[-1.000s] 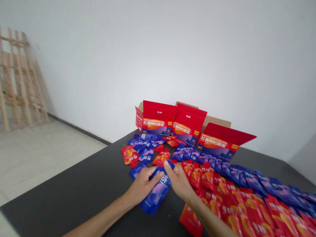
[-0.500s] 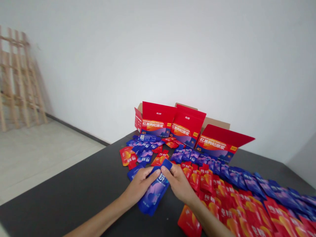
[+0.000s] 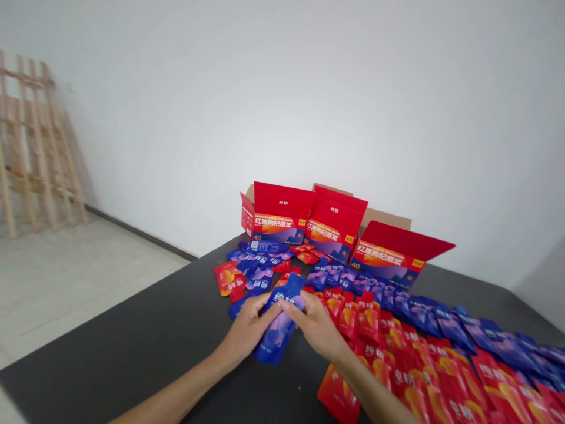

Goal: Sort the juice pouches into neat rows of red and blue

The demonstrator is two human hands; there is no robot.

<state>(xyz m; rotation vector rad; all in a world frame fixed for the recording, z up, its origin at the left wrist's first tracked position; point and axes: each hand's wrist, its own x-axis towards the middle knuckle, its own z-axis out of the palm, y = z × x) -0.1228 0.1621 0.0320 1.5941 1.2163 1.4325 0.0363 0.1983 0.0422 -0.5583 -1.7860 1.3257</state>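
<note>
Both my left hand point(image 3: 252, 321) and my right hand point(image 3: 314, 324) grip a blue pouch point(image 3: 277, 335) above the dark table, thumbs pressed on its printed face near the middle. Its narrower top end points away from me, and it may be more than one pouch stacked; I cannot tell. Just beyond my hands lies a loose heap of blue pouches point(image 3: 260, 262) and red pouches. To the right, rows of red pouches point(image 3: 410, 365) lie overlapping, with my right forearm over part of them. A long row of blue pouches point(image 3: 445, 324) lies behind the red ones.
Three red printed cartons stand open at the back: a left carton point(image 3: 282, 221), a middle carton point(image 3: 333, 229) and a right carton point(image 3: 388, 256). The dark table point(image 3: 145, 347) meets a white wall behind. Wooden racks point(image 3: 37, 147) lean at the far left.
The blue pouch has risen slightly away from me, and my thumbs now press lower, near its middle rather than its top. The other pouches and cartons have stayed put.
</note>
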